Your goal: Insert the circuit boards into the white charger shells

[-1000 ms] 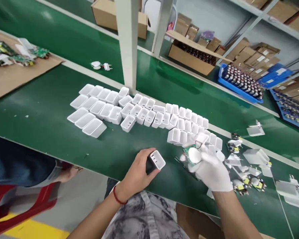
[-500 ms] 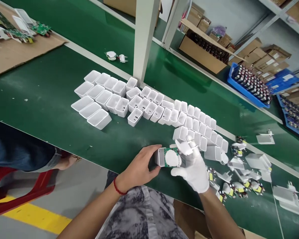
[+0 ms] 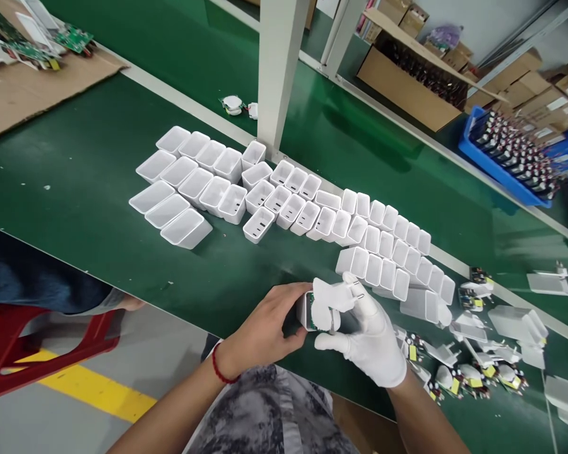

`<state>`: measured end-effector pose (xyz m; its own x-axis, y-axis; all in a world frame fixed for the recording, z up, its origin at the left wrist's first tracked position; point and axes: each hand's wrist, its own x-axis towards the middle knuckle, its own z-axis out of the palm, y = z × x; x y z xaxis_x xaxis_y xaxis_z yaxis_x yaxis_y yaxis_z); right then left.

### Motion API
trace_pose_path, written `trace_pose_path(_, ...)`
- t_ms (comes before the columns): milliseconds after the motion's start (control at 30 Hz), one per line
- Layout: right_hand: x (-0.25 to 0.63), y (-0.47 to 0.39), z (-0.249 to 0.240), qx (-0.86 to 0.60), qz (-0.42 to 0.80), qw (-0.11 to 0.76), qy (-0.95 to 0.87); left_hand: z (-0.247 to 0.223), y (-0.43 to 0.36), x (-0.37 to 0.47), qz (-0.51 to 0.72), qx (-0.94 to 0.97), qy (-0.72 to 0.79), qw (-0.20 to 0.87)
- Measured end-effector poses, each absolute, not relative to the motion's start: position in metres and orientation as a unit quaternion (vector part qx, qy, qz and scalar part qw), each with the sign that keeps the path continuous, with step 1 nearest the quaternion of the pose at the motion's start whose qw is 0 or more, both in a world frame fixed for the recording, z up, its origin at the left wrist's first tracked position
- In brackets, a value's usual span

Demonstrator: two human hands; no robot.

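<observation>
My bare left hand [image 3: 274,321], with a red cord at its wrist, grips a white plastic housing [image 3: 303,310] between thumb and fingers. A green circuit board with a round white pad [image 3: 320,314] sits partly inside the housing's mouth. My right hand [image 3: 369,334], in a white glove, holds a white plug piece with two metal pins [image 3: 334,294] by its fingers, right over the board. The right thumb lies apart, below the board. Whether the plug piece touches the board is hard to see.
Rows of open white housings [image 3: 218,195] stand beyond my hands. Loose circuit boards with plug pieces [image 3: 473,375] lie to the right. A white post [image 3: 281,75] rises behind the rows. A blue tray [image 3: 506,157] sits at the back right. A seated person's leg [image 3: 38,271] is at the left.
The board has gone a little deeper into the housing. My right hand has brought the plug piece left, over the board. The camera view has shifted slightly.
</observation>
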<state>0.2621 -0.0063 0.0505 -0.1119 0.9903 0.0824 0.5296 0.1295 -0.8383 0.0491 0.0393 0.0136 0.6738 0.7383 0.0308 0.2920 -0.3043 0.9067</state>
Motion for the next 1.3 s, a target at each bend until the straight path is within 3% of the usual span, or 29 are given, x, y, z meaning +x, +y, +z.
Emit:
trace_pose_path(633, 0.257, -0.004, 0.044, -0.553, 0.212, 0.304, -0.746, 0.010, 0.040, 0.048, 0.243, 0.774, 0.325, 0.485)
trace_pose_path(867, 0.253, -0.005, 0.053, -0.564, 0.176, 0.242, -0.770, 0.010, 0.041, 0.048, 0.244, 0.783, 0.318, 0.476)
trace_pose_path(1033, 0.245, -0.024, 0.055, -0.610, 0.076, 0.306, -0.727, 0.012, 0.042, 0.047, 0.262, 0.784, 0.311, 0.469)
trace_pose_path(1300, 0.218, -0.037, 0.012, -0.598, -0.013, 0.229, -0.768, 0.006, 0.034, 0.052, 0.278, 0.811, 0.315, 0.407)
